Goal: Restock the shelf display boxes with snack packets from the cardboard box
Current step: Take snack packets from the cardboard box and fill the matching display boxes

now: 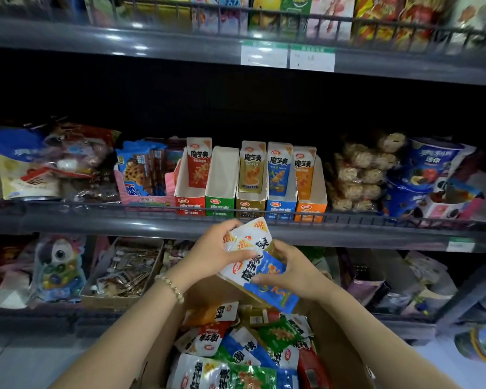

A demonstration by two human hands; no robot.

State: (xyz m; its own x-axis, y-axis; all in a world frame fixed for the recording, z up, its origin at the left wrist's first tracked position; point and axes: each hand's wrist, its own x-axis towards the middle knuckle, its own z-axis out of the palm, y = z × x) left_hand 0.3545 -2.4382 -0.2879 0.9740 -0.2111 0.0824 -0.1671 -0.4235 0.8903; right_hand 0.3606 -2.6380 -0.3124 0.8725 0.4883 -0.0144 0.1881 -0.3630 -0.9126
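Both hands hold a small stack of blue and white snack packets (260,266) just below the middle shelf's rail. My left hand (218,248) grips the stack's upper end; my right hand (288,269) grips its lower right side. Under them stands the open cardboard box (327,346), full of mixed orange, green, red and blue packets (244,343). On the middle shelf stand five display boxes: red (190,204), green (220,204), gold (250,205), blue (281,207), orange (310,210). The green box looks empty; the other boxes each show packets standing inside.
A wire rail (236,213) runs along the front of the middle shelf. Cookie packs (143,172) sit left of the display boxes and rice-cake rolls (359,175) right of them. The lower shelf carries a carton of small items (124,269) and toy packs (58,272).
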